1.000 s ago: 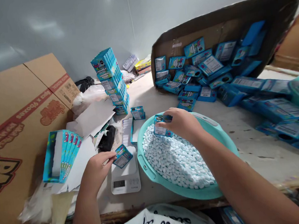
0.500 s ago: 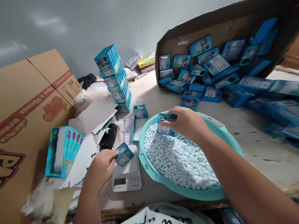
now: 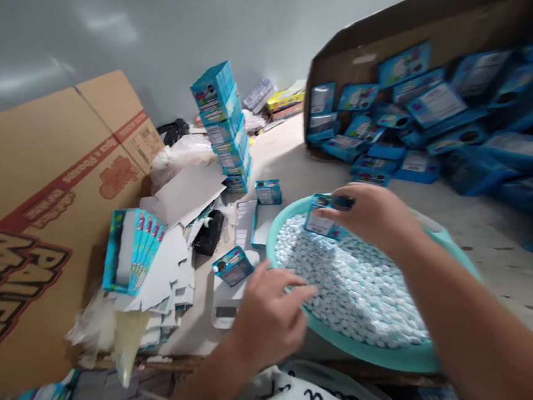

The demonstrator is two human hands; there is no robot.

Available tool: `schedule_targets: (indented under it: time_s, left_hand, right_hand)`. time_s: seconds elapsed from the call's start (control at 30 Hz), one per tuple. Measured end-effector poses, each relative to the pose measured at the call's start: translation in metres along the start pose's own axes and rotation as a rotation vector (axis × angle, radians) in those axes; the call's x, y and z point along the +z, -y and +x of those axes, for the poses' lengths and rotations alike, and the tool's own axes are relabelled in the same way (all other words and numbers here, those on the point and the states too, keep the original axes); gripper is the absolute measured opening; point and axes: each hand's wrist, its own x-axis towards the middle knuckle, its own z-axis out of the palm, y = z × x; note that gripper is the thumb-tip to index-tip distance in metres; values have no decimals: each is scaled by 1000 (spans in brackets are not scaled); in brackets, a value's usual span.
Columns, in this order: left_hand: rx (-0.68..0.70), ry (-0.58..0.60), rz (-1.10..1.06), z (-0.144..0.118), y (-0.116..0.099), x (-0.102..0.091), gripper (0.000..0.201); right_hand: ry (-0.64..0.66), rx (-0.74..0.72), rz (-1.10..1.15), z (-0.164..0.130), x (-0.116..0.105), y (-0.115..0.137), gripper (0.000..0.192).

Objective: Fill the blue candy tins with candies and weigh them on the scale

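My right hand (image 3: 377,212) grips a small blue candy box (image 3: 321,225) over the turquoise tub (image 3: 383,358), which is heaped with small white-and-pale-blue candies (image 3: 353,292). My left hand (image 3: 276,305) is empty, its fingers stretched toward the tub's left rim and somewhat blurred. To its left, another blue candy box (image 3: 233,267) rests tilted on the white kitchen scale (image 3: 224,314). My left forearm and hand cover part of that scale. One more small box (image 3: 268,192) stands behind, beside an open display carton (image 3: 261,222) lying on the table.
A tall stack of filled display cartons (image 3: 223,129) rises at the back. Many blue boxes (image 3: 435,104) spill from a tipped cardboard box on the right. At left are a large brown carton (image 3: 59,181), a partly filled display carton (image 3: 133,252), and loose white card (image 3: 191,191).
My left hand has let go of the box on the scale and moved right to the tub's rim. My right hand still holds its box over the candies. The view has shifted left.
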Motion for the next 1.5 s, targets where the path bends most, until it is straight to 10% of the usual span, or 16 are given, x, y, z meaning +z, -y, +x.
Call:
schedule_targets:
  time_s: [0.27,1.0,1.27,1.5]
  left_hand:
    - [20,381,95,12,-24,47,24]
    - [92,577,4,22,-10,45,12]
    - [85,365,-87,20,15,48,25]
    - [-293,-205,-235,-7,58,-30,18]
  right_hand:
    - [-76,83,-87,24,29,-31,49]
    - [-26,62,-65,9,20,-10,44]
    - [-30,76,-45,12,18,-8,41]
    - [-11,65,-44,12,15,-6,46]
